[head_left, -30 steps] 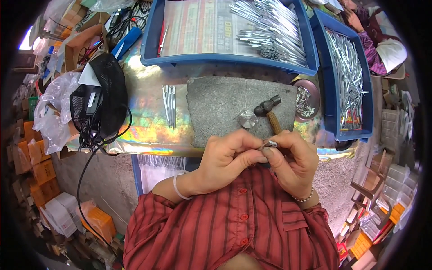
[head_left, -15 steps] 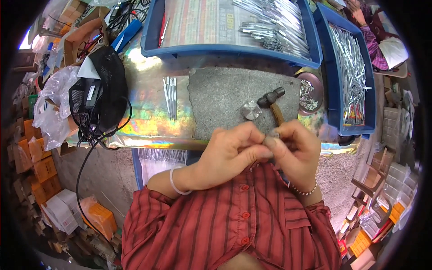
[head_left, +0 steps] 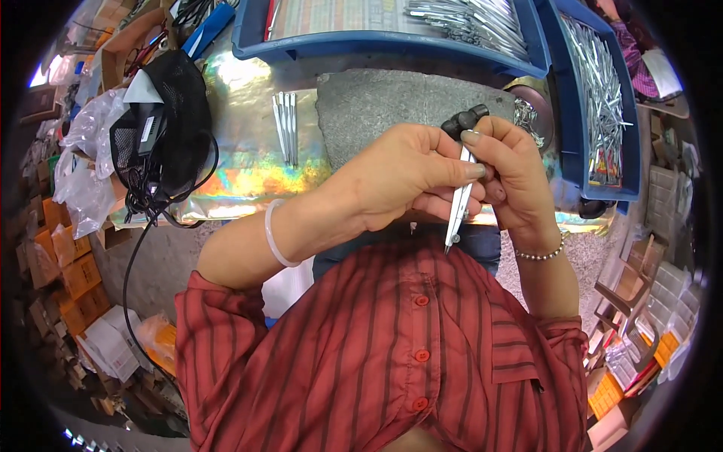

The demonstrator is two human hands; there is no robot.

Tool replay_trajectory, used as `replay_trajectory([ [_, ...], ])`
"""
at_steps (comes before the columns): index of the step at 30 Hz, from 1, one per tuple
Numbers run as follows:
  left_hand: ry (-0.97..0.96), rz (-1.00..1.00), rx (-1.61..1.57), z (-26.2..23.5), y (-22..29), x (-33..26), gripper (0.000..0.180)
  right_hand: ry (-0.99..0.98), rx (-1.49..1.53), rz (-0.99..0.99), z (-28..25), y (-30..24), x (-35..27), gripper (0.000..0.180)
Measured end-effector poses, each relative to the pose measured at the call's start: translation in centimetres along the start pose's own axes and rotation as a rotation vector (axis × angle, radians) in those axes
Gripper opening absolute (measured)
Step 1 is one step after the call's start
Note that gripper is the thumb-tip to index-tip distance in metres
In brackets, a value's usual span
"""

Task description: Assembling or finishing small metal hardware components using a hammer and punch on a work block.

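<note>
Both my hands are raised close to my chest over a grey stone slab [head_left: 392, 105]. My left hand [head_left: 403, 177] and my right hand [head_left: 512, 177] together pinch a slim silver metal tool [head_left: 458, 207], like tweezers, whose pointed end hangs down toward my red striped shirt. The black head of a small hammer [head_left: 463, 120] shows just above my fingers; what holds it is hidden. A pale bangle circles my left wrist and a bead bracelet my right.
Several loose silver tweezers [head_left: 285, 124] lie on the iridescent sheet [head_left: 241, 166] left of the slab. Blue trays [head_left: 392, 41] of metal pieces stand at the back and the right [head_left: 599, 98]. A black mesh bag with cables [head_left: 162, 128] lies left. Boxes crowd the floor.
My hands have come up nearer the camera. The silver tool now hangs point down between my fingers, and the hammer head sits behind my right hand instead of on the slab.
</note>
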State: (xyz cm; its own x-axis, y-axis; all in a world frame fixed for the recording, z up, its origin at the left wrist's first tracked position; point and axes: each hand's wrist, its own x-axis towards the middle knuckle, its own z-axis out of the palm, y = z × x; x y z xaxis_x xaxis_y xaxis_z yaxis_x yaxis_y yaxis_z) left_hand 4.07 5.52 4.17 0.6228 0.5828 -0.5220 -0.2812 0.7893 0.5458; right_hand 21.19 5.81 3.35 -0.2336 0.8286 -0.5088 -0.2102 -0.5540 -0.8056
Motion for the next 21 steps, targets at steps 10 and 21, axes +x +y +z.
replay_trajectory([
  [10,-0.029,-0.101,0.053,0.7,0.6,0.9,0.020,0.066,0.041,-0.076,-0.2,0.5,-1.1,0.017],
  [21,-0.037,-0.080,0.091,1.2,-0.6,1.9,0.019,0.153,0.118,-0.068,-0.9,1.3,-2.1,0.014],
])
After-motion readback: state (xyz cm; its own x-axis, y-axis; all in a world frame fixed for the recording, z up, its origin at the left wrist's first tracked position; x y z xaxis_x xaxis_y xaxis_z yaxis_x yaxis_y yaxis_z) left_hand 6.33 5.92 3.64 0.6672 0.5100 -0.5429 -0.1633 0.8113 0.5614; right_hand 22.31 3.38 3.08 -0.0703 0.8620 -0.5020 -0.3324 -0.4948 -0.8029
